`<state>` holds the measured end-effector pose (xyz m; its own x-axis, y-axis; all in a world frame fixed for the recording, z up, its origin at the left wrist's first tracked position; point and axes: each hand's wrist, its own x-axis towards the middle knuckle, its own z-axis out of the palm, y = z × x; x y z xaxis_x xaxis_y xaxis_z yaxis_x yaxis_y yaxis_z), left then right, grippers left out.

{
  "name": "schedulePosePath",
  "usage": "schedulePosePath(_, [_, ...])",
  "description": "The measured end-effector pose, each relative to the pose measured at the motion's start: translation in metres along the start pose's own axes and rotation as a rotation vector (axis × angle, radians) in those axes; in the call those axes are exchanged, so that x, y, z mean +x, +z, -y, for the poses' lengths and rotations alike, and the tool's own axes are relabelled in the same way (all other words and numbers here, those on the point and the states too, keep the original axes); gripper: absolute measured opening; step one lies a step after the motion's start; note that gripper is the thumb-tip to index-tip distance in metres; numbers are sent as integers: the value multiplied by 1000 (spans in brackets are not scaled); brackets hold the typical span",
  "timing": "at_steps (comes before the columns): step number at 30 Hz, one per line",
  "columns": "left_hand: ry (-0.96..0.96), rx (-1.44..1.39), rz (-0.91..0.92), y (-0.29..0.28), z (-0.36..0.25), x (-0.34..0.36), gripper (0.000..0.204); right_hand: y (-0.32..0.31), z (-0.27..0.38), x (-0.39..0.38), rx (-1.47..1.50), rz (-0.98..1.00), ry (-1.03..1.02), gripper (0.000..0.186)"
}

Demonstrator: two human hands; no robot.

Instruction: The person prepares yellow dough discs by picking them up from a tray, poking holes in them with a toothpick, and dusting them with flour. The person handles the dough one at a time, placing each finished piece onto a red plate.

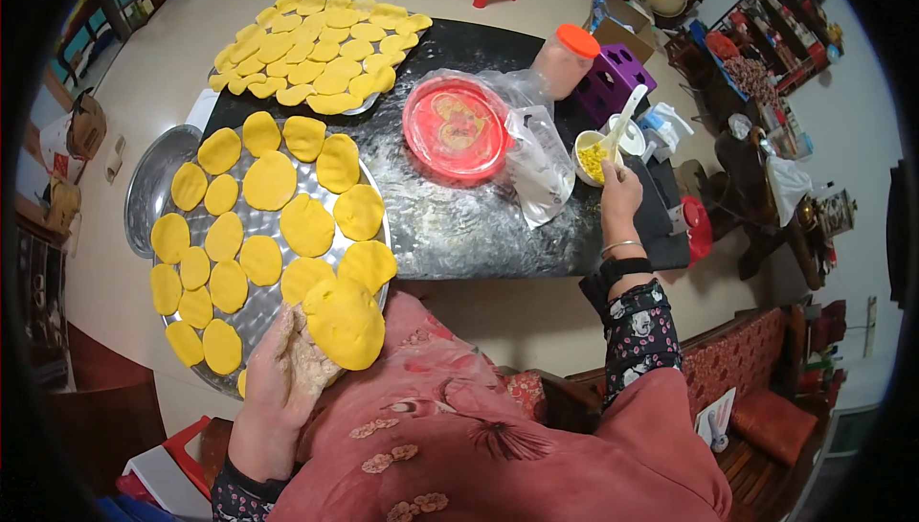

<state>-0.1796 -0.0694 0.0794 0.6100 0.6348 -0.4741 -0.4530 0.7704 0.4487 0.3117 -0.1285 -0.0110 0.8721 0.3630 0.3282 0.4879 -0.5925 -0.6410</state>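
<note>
My left hand (295, 369), dusted with flour, holds a flat yellow dough round (343, 324) over the near edge of a round metal tray (260, 309). Its fingers are mostly hidden under the dough. Many similar dough rounds (269, 180) cover that tray, some hanging past the rim. At the table's right side, my right hand (622, 192) pinches the near rim of a small white bowl (580, 170). Chopped yellow filling (593, 160) lies in the bowl. A white spoon (627, 115) leans in it, its handle pointing up and away from my fingers.
A second tray of dough rounds (309, 51) is at the far left of the black, floured table (421, 220). Near the middle are a red round lid (458, 129) and a plastic bag (538, 163). Behind stand an orange-capped jar (565, 67) and a purple basket (613, 77).
</note>
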Motion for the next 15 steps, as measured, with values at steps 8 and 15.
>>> schedulePosePath(8, [-27, 7, 46, 3, 0, 5, 48, 3, -16, -14, 98, -140, -74, 29])
schedulePosePath(15, [-45, -42, 38, -8, 2, 11, 45, -26, 69, -93, 668, 343, -87, 13])
